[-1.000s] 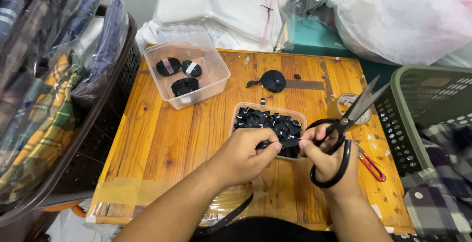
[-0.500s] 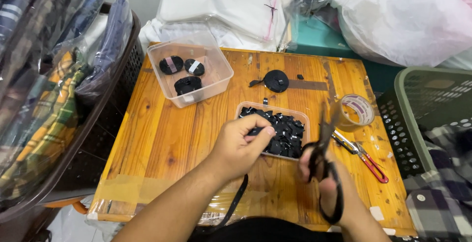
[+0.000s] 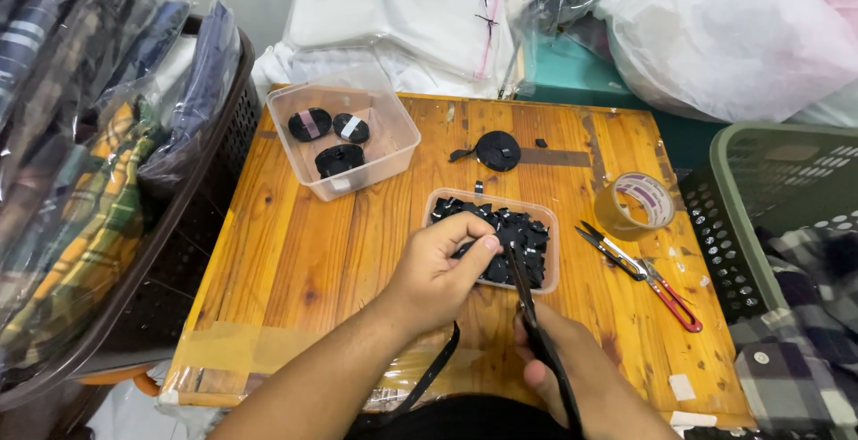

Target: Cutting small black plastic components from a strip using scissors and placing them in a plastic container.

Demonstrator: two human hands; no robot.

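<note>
My left hand (image 3: 442, 270) pinches the end of a black strap (image 3: 433, 374) just in front of a small clear tray (image 3: 548, 222) full of cut black strap pieces (image 3: 509, 236). The strap hangs down from my fingers toward my lap. My right hand (image 3: 559, 364) grips black scissors (image 3: 527, 301). Their blades point up and away, with the tips right beside my left thumb and the strap end, over the tray's near edge.
On the wooden table (image 3: 295, 252) stand a larger clear tub (image 3: 393, 141) with three black rolls, a black strap roll (image 3: 497, 150), a tape roll (image 3: 636, 204) and red-handled snips (image 3: 643, 272). A dark basket of bagged clothes (image 3: 98, 190) is left, a green basket (image 3: 786, 217) right.
My right hand swung the scissors from pointing up right to standing upright beside my left fingers. My left hand drew back slightly from the tray with the strap end.
</note>
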